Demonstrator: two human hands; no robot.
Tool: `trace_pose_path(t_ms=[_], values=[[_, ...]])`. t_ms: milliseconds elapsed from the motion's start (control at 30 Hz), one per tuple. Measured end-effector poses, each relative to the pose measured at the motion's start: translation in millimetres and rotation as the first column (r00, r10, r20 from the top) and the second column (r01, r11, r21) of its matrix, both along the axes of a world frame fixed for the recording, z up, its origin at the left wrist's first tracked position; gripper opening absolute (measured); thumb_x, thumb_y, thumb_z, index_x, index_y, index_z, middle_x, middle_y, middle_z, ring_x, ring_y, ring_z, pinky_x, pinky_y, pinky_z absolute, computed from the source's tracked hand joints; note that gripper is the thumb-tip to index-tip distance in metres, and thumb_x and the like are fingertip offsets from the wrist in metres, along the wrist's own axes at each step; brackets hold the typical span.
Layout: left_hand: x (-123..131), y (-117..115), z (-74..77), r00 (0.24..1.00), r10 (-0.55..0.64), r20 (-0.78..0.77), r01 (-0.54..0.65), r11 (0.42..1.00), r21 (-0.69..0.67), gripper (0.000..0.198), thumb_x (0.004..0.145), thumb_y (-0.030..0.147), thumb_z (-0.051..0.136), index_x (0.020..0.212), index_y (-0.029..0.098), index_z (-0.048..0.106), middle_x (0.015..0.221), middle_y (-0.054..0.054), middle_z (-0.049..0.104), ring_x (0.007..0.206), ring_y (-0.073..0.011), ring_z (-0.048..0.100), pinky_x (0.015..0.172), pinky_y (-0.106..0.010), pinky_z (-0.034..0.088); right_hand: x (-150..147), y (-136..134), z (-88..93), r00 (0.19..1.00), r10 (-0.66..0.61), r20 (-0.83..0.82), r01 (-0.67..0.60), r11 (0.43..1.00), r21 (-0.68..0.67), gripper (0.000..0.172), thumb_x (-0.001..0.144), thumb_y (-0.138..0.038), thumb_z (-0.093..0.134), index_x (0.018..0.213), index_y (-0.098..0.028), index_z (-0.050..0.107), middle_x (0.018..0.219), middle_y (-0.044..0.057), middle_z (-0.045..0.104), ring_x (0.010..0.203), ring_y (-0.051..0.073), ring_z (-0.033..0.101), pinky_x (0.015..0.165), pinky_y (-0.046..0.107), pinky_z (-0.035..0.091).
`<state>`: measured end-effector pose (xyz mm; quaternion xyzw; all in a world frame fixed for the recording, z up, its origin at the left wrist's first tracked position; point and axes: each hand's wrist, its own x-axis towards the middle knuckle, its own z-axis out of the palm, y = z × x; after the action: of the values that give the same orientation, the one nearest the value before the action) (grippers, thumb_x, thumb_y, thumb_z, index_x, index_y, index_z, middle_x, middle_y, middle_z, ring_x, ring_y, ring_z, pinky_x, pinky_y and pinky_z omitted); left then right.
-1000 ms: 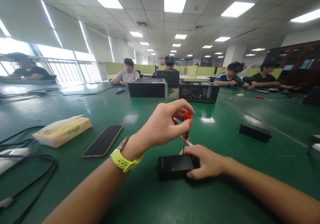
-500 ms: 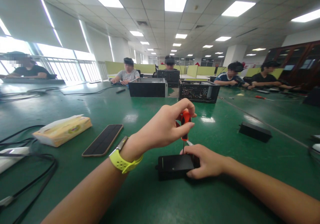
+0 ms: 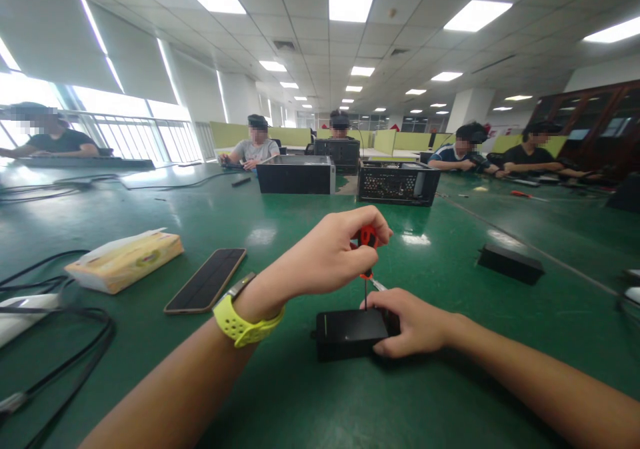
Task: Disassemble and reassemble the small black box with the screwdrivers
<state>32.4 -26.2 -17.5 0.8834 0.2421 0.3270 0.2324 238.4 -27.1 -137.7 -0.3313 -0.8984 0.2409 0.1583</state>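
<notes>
My left hand [image 3: 335, 252], with a yellow-green strap at the wrist, has its fingers closed round the red and black handle of a screwdriver [image 3: 368, 237]. The shaft stands upright and its tip reaches the far side of a small black box [image 3: 350, 332]; the exact contact point is hidden. My right hand [image 3: 413, 322] grips the right end of that box, thumb in front and fingers behind, against the green table. A shiny metal piece [image 3: 380, 285] shows just behind the right fingers; I cannot make out what it is.
To the left lie a phone [image 3: 206, 281], a tissue pack [image 3: 125, 259] and black cables [image 3: 95, 342]. A second black box [image 3: 510, 263] is on the right. Computer cases [image 3: 295, 175] stand farther back, and several people sit round the table. A red screwdriver [image 3: 523, 195] lies far right.
My left fingers have curled in more round the screwdriver handle, and the handle has shifted slightly. My right hand and the black box have stayed put.
</notes>
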Motion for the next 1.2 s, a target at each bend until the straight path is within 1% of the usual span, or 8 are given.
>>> trace_pose_path(t_ms=[133, 367, 533, 633, 733, 867, 1100, 1200], values=[[1, -5, 2.0, 0.999, 0.008, -0.033, -0.007, 0.999, 0.041, 0.016, 0.077, 0.008, 0.051, 0.089, 0.018, 0.055, 0.102, -0.003, 0.066, 0.093, -0.0166, 0.062, 0.077, -0.029, 0.053, -1, 0, 0.5, 1.000, -0.007, 0.008, 0.007, 1.000, -0.004, 0.037, 0.066, -0.033, 0.073, 0.096, -0.017, 0.059, 0.075, -0.004, 0.054, 0.064, 0.011, 0.047, 0.057, 0.021, 0.035], [1, 0, -2.1, 0.995, 0.078, -0.056, -0.069, 0.987, 0.145, 0.027, 0.087, 0.021, 0.054, 0.114, 0.021, 0.054, 0.106, -0.004, 0.066, 0.088, -0.0155, 0.063, 0.077, -0.029, 0.052, -1, 0, 1.4, 1.000, 0.001, 0.010, -0.001, 1.000, -0.012, 0.037, 0.067, -0.033, 0.073, 0.097, -0.017, 0.059, 0.076, -0.003, 0.055, 0.065, 0.012, 0.048, 0.058, 0.022, 0.036], [3, 4, -4.4, 0.992, 0.128, -0.014, -0.125, 0.983, 0.136, 0.023, 0.081, 0.032, 0.067, 0.097, 0.018, 0.059, 0.088, -0.001, 0.066, 0.078, -0.0137, 0.063, 0.069, -0.025, 0.050, 1, 0, 0.4, 1.000, -0.008, 0.020, 0.008, 1.000, 0.004, 0.039, 0.067, -0.034, 0.073, 0.100, -0.017, 0.061, 0.079, -0.002, 0.058, 0.068, 0.013, 0.050, 0.060, 0.023, 0.038], [3, 5, -2.8, 0.984, 0.178, -0.006, -0.172, 0.959, 0.223, 0.026, 0.078, 0.035, 0.071, 0.097, 0.018, 0.066, 0.086, -0.001, 0.062, 0.070, -0.0110, 0.058, 0.064, -0.024, 0.046, 1, 0, 0.1, 1.000, -0.011, 0.023, 0.011, 1.000, 0.001, 0.040, 0.067, -0.034, 0.073, 0.101, -0.017, 0.061, 0.080, -0.002, 0.059, 0.068, 0.013, 0.051, 0.061, 0.023, 0.038], [1, 5, -1.2, 0.974, 0.226, -0.019, -0.212, 0.935, 0.284, 0.030, 0.078, 0.030, 0.070, 0.105, 0.020, 0.067, 0.087, -0.001, 0.060, 0.065, -0.0094, 0.052, 0.063, -0.024, 0.044, 1, 1, -0.6, 1.000, -0.011, 0.023, 0.011, 1.000, 0.003, 0.041, 0.066, -0.034, 0.073, 0.101, -0.017, 0.061, 0.080, -0.001, 0.059, 0.068, 0.013, 0.051, 0.061, 0.023, 0.038], [-1, 5, -1.5, 0.976, 0.219, -0.015, -0.212, 0.958, 0.195, 0.037, 0.078, 0.020, 0.063, 0.114, 0.021, 0.058, 0.089, 0.000, 0.064, 0.062, -0.0085, 0.053, 0.055, -0.021, 0.042, 1, 2, -2.1, 1.000, -0.005, 0.015, 0.005, 1.000, 0.007, 0.041, 0.066, -0.035, 0.073, 0.101, -0.017, 0.060, 0.082, -0.001, 0.060, 0.069, 0.014, 0.051, 0.061, 0.023, 0.039], [1, 3, -4.3, 0.979, 0.200, -0.037, -0.191, 0.968, 0.164, 0.029, 0.077, 0.010, 0.050, 0.103, 0.022, 0.055, 0.063, 0.006, 0.055, 0.052, -0.0085, 0.049, 0.048, -0.020, 0.037, 0, 2, -2.0, 1.000, 0.005, 0.020, -0.005, 1.000, 0.013, 0.040, 0.067, -0.034, 0.073, 0.101, -0.017, 0.060, 0.080, -0.002, 0.058, 0.067, 0.012, 0.050, 0.059, 0.022, 0.037], [2, 0, -3.4, 0.980, 0.191, -0.059, -0.179, 0.970, 0.164, 0.025, 0.080, 0.013, 0.050, 0.103, 0.023, 0.053, 0.070, 0.004, 0.058, 0.057, -0.0097, 0.051, 0.052, -0.021, 0.040, 0, 1, -1.2, 1.000, 0.008, 0.013, -0.009, 1.000, 0.012, 0.039, 0.067, -0.033, 0.073, 0.100, -0.017, 0.060, 0.080, -0.002, 0.058, 0.066, 0.012, 0.049, 0.059, 0.022, 0.037]])
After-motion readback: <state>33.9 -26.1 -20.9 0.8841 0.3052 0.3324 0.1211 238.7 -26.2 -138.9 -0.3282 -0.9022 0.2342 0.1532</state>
